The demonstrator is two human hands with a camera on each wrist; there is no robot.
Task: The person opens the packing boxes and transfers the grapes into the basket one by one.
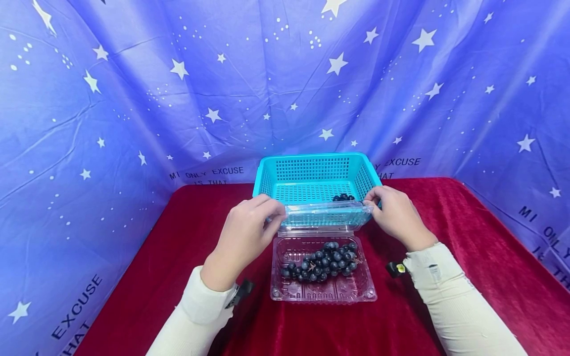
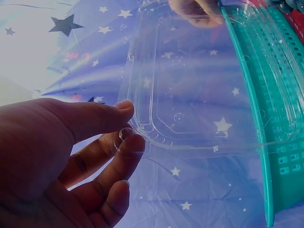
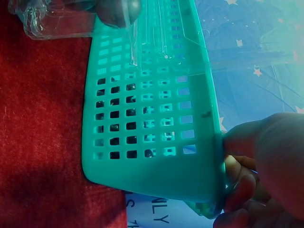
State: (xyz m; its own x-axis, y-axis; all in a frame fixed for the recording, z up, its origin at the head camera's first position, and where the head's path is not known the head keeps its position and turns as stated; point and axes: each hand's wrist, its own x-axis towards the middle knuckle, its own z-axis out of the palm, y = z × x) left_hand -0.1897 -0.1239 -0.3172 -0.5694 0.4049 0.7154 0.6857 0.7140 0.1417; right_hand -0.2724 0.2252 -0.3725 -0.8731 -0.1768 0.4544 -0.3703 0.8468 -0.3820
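A clear plastic clamshell box [image 1: 322, 295] holds a bunch of dark grapes [image 1: 327, 262] in its base, with its lid [image 1: 325, 213] raised at the far side. My left hand [image 1: 253, 225] pinches the lid's left corner between thumb and fingers, plainest in the left wrist view. At the front right corner of a turquoise basket [image 1: 311, 156], my right hand [image 1: 398, 215] grips the rim; in the right wrist view the thumb [image 3: 244, 140] lies on that rim. More dark grapes [image 1: 343, 197] lie inside the basket, near its front right, partly hidden.
A red velvety cloth [image 1: 467, 257] covers the table. Behind it hangs a blue curtain [image 1: 267, 74] with white stars and lettering. The basket stands just beyond the plastic box, against the curtain. Each wrist wears a strapped-on device.
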